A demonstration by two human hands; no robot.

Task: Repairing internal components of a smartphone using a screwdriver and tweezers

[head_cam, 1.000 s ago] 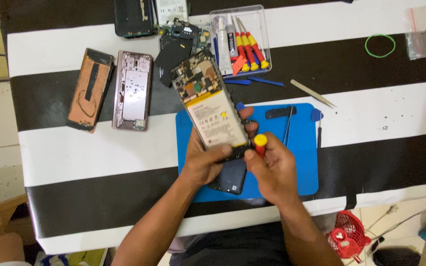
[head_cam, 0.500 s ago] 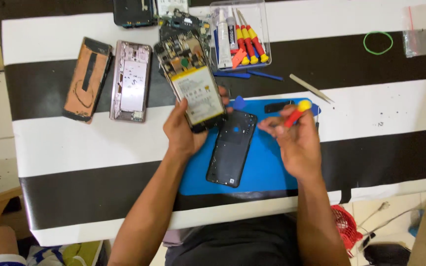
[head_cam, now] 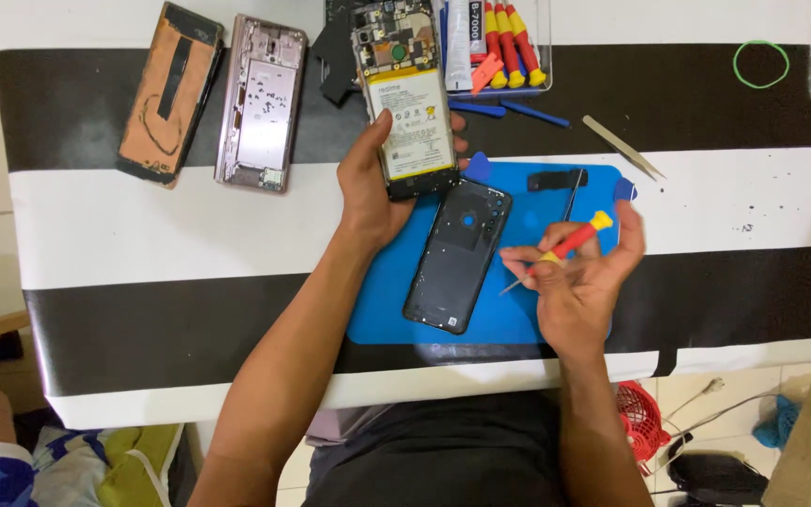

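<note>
1. While the left hand holds its grip clamped on the opened black smartphone with its white battery exposed, just above the upper left corner of the blue rectangular work mat, the right hand has its fingers closed on a small red-and-yellow precision screwdriver over the mat's right half.
2. Progress, as judged: the black plastic back cover is already off and lies inner face up on the mat; battery and circuit board remain in the phone.
3. Counts: one mat; one back cover; one screwdriver in hand; three red-and-yellow screwdrivers in the clear tray above the mat; two further dismantled phone parts, one copper-coloured panel and one pink metal frame, left of the mat on the black-and-white striped surface; one metal tweezers.
</note>
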